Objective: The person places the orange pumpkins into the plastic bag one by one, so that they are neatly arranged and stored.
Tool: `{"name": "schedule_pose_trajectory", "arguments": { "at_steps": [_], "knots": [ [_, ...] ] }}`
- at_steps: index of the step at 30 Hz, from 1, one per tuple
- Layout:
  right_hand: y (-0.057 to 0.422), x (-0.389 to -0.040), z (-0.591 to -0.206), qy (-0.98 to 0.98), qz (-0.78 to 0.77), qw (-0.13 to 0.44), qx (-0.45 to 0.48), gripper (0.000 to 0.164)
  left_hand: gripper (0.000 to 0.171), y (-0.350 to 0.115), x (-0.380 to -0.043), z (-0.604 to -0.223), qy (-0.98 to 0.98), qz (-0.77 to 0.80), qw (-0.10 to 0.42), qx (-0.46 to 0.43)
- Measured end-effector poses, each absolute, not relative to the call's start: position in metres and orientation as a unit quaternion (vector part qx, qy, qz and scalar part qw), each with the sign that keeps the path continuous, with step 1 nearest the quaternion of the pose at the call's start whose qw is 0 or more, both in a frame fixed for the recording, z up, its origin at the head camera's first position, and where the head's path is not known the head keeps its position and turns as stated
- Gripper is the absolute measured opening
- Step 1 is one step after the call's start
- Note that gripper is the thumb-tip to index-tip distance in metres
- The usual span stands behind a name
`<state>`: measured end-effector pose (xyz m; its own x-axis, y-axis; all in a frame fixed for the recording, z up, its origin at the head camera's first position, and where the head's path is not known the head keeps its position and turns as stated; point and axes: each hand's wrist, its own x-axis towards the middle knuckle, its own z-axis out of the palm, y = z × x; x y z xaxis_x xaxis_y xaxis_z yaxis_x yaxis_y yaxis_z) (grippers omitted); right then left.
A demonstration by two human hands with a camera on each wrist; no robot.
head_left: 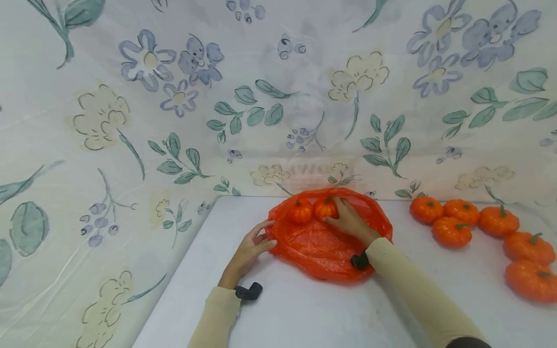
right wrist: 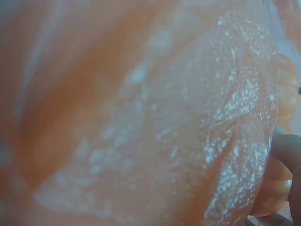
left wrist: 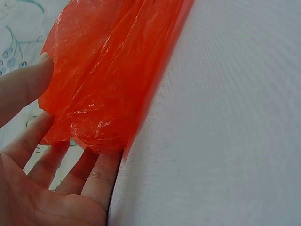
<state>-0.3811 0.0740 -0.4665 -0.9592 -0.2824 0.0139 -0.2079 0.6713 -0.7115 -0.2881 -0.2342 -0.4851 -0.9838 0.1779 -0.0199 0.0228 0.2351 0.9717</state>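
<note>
A red plastic bag [head_left: 313,249] lies spread open on the white table. Inside it, toward the back, two small orange pumpkins sit side by side: a left pumpkin [head_left: 300,212] and a right pumpkin [head_left: 325,210]. My right hand [head_left: 351,225] reaches into the bag and grips the right one between thumb and fingers. In the right wrist view blurry bag film covers most of the picture, with a thumb [right wrist: 288,149] at the right edge. My left hand [left wrist: 61,200] is at the bag's left side, fingers extended beneath its edge and thumb held apart in front.
Several more orange pumpkins stand on the right of the table, among them a near one [head_left: 532,281] and a back one [head_left: 426,210]. A flower-patterned sheet [head_left: 313,116] hangs behind the table and down its left side. Dark wrist cameras [head_left: 249,291] are strapped to both wrists.
</note>
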Motion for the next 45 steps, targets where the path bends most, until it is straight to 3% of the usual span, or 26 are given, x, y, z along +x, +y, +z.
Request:
{"name": "schedule_pose_trajectory", "arguments": {
  "at_steps": [39,45],
  "knots": [
    [0.087,-0.370,-0.443,0.932,-0.332,0.079,-0.123,0.090,0.061,-0.233,-0.291,-0.483,0.779,0.620,0.067,0.058],
    [0.099,-0.357,-0.429,0.929,-0.332,0.067,-0.147,0.081,0.062,-0.233,-0.293,-0.486,0.784,0.614,0.068,0.059]
  ]
}}
